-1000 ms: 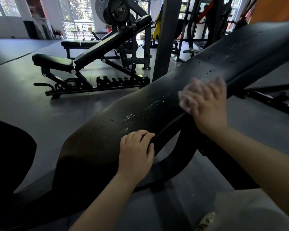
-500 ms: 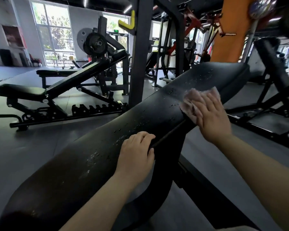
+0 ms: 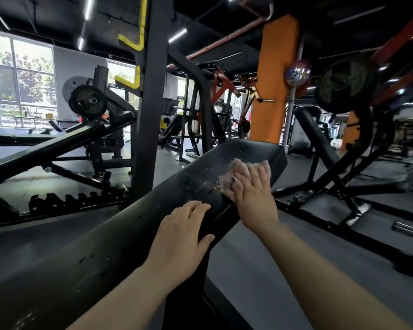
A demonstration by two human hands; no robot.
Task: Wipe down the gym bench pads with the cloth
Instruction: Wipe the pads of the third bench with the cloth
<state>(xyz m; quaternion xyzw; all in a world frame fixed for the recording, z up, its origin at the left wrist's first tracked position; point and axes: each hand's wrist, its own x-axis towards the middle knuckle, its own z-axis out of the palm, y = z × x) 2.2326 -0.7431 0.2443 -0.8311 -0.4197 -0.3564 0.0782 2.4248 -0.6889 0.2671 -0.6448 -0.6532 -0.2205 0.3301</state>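
A long black bench pad [image 3: 119,248] slopes up from lower left to its top end at centre right, speckled with water droplets. My right hand [image 3: 254,194] presses a pale pink cloth [image 3: 229,177] flat against the upper part of the pad, fingers straight and spread over it. Lower down the pad, my left hand [image 3: 184,236] rests on its right edge, fingers laid over the top and thumb against the side.
A black rack upright [image 3: 150,96] with yellow hooks stands just behind the pad. Another incline bench [image 3: 57,144] with a toothed base rail is at the left. An orange pillar [image 3: 272,79], a plate-loaded machine [image 3: 343,86] and its frame fill the right.
My right hand has slid the cloth up the pad toward its top end. The camera tilted upward, showing more of the gym. My left hand stays on the pad's edge.
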